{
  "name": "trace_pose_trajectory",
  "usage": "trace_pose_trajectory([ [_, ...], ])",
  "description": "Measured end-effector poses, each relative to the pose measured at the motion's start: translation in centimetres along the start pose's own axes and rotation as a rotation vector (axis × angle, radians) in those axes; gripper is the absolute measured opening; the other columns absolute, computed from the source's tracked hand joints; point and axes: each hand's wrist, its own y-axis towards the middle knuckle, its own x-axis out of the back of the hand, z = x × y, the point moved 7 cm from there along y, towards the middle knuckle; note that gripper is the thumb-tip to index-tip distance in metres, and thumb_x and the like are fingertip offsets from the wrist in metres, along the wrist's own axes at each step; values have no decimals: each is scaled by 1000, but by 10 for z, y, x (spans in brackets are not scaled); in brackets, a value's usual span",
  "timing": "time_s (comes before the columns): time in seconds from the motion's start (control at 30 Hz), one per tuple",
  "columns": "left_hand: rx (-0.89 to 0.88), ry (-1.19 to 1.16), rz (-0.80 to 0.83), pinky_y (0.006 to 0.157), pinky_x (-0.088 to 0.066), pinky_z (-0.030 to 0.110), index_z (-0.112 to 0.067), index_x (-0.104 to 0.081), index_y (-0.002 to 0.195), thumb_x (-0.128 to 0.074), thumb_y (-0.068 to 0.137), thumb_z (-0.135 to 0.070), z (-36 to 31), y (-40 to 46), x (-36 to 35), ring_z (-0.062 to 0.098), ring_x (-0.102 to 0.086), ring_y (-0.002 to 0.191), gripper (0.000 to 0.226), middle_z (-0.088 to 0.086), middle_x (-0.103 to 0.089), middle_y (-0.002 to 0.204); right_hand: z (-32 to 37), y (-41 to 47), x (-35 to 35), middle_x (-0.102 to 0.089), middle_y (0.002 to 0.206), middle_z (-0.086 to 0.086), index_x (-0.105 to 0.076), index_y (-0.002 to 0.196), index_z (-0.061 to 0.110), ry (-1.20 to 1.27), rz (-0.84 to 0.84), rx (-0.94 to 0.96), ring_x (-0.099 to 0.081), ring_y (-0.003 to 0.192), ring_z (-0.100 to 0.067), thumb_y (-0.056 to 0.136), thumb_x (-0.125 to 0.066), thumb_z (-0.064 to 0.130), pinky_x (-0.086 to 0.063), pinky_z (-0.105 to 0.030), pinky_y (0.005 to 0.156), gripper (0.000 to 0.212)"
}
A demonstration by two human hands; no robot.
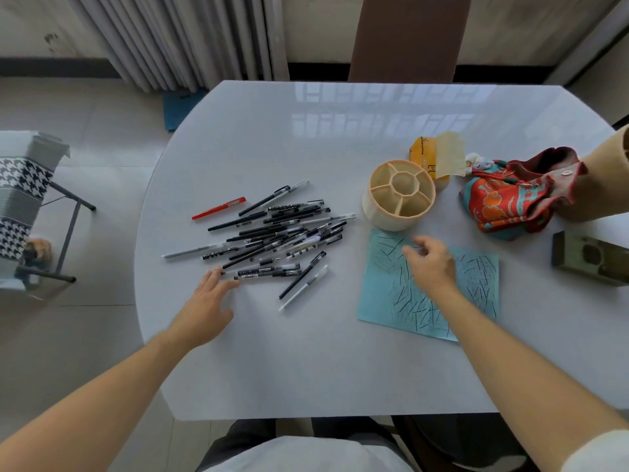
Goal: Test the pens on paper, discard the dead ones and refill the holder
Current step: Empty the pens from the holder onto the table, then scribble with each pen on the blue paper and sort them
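Observation:
A heap of several black and clear pens (275, 236) lies on the white table (306, 362), with one red pen (219, 208) at its far left edge. My left hand (207, 308) lies flat on the table, its fingertips touching the nearest pen of the heap. A round beige holder (398, 195) with empty compartments stands right of the heap. In front of it lies a light blue paper (384, 301) covered in black test strokes. My right hand (432, 264) hovers over the paper with fingers loosely curled; it holds no pen that I can see.
An orange packet (422, 153) with a beige flap stands behind the holder. A red and teal patterned cloth bag (510, 195) lies at the right, with a tan sleeve (606, 178) beside it. An olive box (589, 260) sits at the right edge. A chair stands beyond the table.

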Motion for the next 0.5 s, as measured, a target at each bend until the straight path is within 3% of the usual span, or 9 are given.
trace_pose_trajectory([
  [0.1, 8, -18, -7, 121, -21, 42, -34, -38, 147, -59, 90, -16, -2, -2, 1, 15, 5, 153, 64, -4, -3, 166, -13, -49, -42, -49, 147, -13, -60, 140, 14, -344, 192, 218, -42, 138, -31, 93, -70, 25, -38, -43, 113, 49],
  [0.2, 22, -52, -10, 121, -20, 41, -35, -39, 147, -59, 90, -15, -2, -5, 2, 14, 3, 153, 64, -4, -3, 166, -18, -88, -71, -29, 162, -18, -52, 148, 16, -466, 239, 298, -21, 152, -35, 95, -66, 25, -22, -46, 125, 55],
  [0.3, 33, -82, -22, 121, -23, 39, -33, -43, 146, -61, 90, -14, -3, -7, 4, 16, -4, 153, 61, -3, -7, 166, -15, -115, -87, -22, 166, -14, -46, 153, 20, -498, 258, 332, -12, 156, -32, 98, -61, 29, -14, -44, 127, 58],
  [0.43, 71, -171, -76, 108, -38, 35, -30, -58, 131, -62, 91, -17, -3, -8, 7, 21, -30, 145, 42, -2, -19, 163, -11, -140, -101, -19, 168, -11, -40, 155, 24, -542, 272, 366, -9, 157, -29, 99, -57, 35, -10, -43, 128, 59],
  [0.5, 74, -197, -105, 110, -38, 38, -29, -61, 126, -61, 91, -17, -3, -10, 7, 22, -30, 145, 36, 1, -24, 162, -10, -149, -106, -18, 167, -10, -38, 155, 26, -552, 267, 362, -9, 157, -29, 99, -56, 36, -9, -43, 128, 60],
])
